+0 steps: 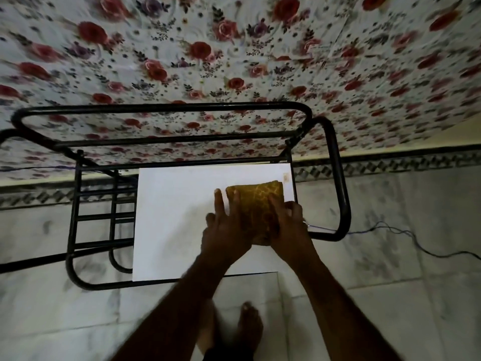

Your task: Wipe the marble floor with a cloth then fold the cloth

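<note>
A folded yellow-brown patterned cloth (256,200) lies on the right part of a white tabletop (169,220). My left hand (226,227) rests flat on the cloth's left edge, fingers spread, some on the table. My right hand (289,222) presses along the cloth's right side, its fingers on top of the fabric. The near part of the cloth is hidden under both hands. The grey-veined marble floor (390,256) spreads around the table.
The white top sits in a black metal tube frame (338,178) with rungs at the left. A floral bedsheet (234,61) fills the far side. A thin cable (416,241) trails on the floor at the right. My bare feet (247,327) stand below the table.
</note>
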`<state>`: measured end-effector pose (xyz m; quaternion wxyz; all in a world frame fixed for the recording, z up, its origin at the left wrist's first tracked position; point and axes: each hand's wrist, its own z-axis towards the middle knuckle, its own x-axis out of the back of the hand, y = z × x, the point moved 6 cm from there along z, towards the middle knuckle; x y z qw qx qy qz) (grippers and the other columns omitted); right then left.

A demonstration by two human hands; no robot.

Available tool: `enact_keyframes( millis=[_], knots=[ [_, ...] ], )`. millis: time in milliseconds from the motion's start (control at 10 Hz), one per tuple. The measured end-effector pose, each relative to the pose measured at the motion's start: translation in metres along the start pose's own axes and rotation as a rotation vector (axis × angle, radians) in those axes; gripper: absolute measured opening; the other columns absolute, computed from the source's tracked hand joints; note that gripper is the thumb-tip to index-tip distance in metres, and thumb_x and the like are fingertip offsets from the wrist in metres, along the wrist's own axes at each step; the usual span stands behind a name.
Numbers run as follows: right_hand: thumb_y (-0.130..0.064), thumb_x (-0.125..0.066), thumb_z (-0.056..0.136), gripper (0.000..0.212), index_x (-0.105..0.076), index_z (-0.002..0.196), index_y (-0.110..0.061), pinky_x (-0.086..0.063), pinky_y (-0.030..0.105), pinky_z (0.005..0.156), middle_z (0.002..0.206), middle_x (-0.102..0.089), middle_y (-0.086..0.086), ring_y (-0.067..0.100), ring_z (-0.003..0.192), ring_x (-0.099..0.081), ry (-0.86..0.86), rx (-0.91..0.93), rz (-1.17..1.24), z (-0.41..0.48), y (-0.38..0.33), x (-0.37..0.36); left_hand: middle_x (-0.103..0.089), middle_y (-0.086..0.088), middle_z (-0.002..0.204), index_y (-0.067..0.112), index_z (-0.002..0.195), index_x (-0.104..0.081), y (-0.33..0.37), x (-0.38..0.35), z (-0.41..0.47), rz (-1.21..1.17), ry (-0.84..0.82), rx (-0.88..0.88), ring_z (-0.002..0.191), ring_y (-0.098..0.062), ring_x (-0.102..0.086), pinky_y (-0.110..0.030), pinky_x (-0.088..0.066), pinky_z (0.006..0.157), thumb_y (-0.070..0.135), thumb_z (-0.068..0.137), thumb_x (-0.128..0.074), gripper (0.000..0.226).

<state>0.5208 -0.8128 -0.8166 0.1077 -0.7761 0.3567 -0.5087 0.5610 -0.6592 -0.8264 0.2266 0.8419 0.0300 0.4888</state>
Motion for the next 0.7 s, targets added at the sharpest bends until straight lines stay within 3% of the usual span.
enact_keyframes(
  millis=[100,200,300,600,700],
  knots=[
    [-0.041,-0.076,0.086,0.091,-0.032,0.157,-0.007,-0.050,0.058,0.105,0.158,-0.035,0.026,0.050,0.138,-0.045,0.147,0.136,-0.301,-0.001,-0.014,-0.001,-0.021,-0.024,0.165,0.003,0.157,-0.028,0.013,0.011,-0.007,0.043,0.259,-0.103,0.146,-0.049,-0.032,-0.059,-0.042,0.111,0.053,0.105,-0.027,0.072],
    [-0.041,-0.055,0.096,0.077,-0.033,0.156,0.002,-0.038,0.060,0.116,0.163,-0.031,0.026,0.046,0.150,-0.032,0.170,0.242,-0.408,0.004,-0.014,-0.014,-0.029,-0.019,0.163,0.000,0.154,-0.033,0.013,-0.003,-0.001,0.162,0.303,-0.276,0.152,-0.037,-0.026,-0.056,-0.033,0.117,0.044,0.108,-0.022,0.065],
    [-0.039,-0.033,0.101,0.069,-0.030,0.158,-0.001,-0.028,0.055,0.123,0.166,-0.026,0.020,0.038,0.154,-0.026,0.182,0.265,-0.424,0.005,-0.007,-0.020,-0.026,-0.015,0.165,0.003,0.156,-0.031,-0.003,-0.015,0.008,0.198,0.284,-0.274,0.155,-0.029,-0.021,-0.051,-0.027,0.121,0.047,0.106,-0.031,0.067],
    [-0.044,-0.023,0.102,0.071,-0.018,0.162,-0.007,-0.023,0.055,0.126,0.171,-0.014,0.014,0.030,0.158,-0.015,0.115,0.222,-0.450,0.010,0.005,-0.027,-0.027,-0.015,0.165,0.005,0.156,-0.032,-0.006,-0.019,0.013,0.243,0.232,-0.267,0.154,-0.029,-0.023,-0.051,-0.024,0.122,0.052,0.105,-0.028,0.069],
    [-0.048,-0.016,0.100,0.074,-0.017,0.163,-0.008,-0.017,0.051,0.128,0.171,-0.010,0.012,0.025,0.159,-0.010,0.147,0.205,-0.333,-0.001,-0.016,-0.010,-0.020,-0.011,0.167,0.007,0.158,-0.026,0.000,0.009,0.000,0.150,0.289,-0.238,0.155,-0.025,-0.018,-0.044,-0.009,0.126,0.054,0.105,-0.023,0.071]
  ],
)
